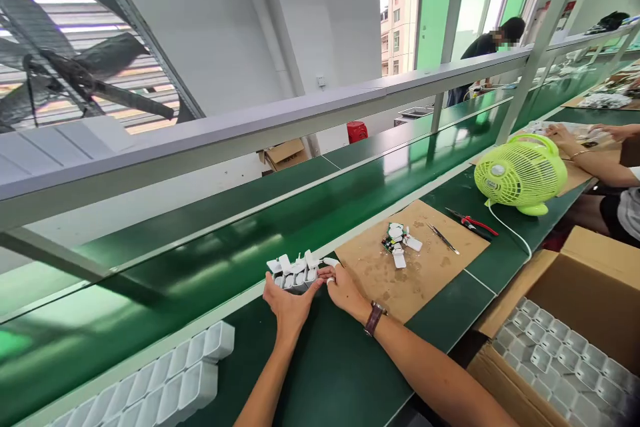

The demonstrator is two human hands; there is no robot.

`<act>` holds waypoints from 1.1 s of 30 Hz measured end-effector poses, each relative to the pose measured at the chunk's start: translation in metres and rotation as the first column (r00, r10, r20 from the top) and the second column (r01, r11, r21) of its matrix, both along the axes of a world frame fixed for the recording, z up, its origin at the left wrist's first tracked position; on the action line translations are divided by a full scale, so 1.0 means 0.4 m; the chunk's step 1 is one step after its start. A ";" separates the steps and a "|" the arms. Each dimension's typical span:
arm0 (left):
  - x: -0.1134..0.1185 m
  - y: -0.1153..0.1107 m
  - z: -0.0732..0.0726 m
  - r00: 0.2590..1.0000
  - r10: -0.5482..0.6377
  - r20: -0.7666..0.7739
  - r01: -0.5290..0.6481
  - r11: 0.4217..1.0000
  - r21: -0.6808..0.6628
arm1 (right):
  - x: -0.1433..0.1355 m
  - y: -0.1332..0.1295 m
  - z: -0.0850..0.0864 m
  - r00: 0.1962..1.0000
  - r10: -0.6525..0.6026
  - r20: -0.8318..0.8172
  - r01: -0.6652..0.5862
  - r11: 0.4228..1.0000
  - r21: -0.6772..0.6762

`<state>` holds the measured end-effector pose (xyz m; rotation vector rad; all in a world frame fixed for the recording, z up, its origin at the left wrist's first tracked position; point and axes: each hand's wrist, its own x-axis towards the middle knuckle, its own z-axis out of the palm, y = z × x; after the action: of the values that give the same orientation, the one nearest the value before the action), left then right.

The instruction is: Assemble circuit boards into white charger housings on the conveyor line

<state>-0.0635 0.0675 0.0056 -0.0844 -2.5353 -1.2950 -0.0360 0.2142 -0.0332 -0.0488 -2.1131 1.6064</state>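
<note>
My left hand (287, 310) is wrapped round a short row of open white plastic housings (296, 280), its thumb on the near side. White flat pieces (285, 263) stick up out of the row. At the right end of that row, my right hand (343, 287) is closed, with a small white piece (330, 261) at its fingertips. Its fingers almost meet my left thumb. Just right of it, a cluster of small circuit boards with white parts (397, 239) lies on a brown cardboard sheet (367, 280). Tweezers (443, 239) rest on the sheet too.
Rows of white housings (170, 380) stand at front left. Red-handled pliers (473, 221) and a lime-green fan (520, 173) with a white cord lie rightward. An open carton (530, 260) holds many housings. A co-worker's hands (565, 140) are beyond the fan; another person (493, 43) bends farther back.
</note>
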 end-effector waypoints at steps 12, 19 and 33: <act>-0.134 0.029 0.025 0.978 0.205 -0.026 -0.207 0.970 -0.126 | 0.065 -0.031 0.010 0.998 -0.036 -0.044 0.053 0.873 0.485; -0.348 0.015 0.069 0.893 0.449 0.009 -0.445 0.888 -0.117 | 0.045 -0.053 -0.039 0.997 -0.024 -0.073 0.067 0.729 0.682; -0.332 -0.162 0.162 0.914 0.352 -0.201 -0.350 0.936 0.045 | 0.072 -0.035 0.032 0.998 0.024 0.062 -0.064 0.593 0.803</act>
<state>-0.1962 0.0028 0.0706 0.2202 -2.2391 -1.0922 -0.0071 0.2002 -0.0204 0.2772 -2.6948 0.5093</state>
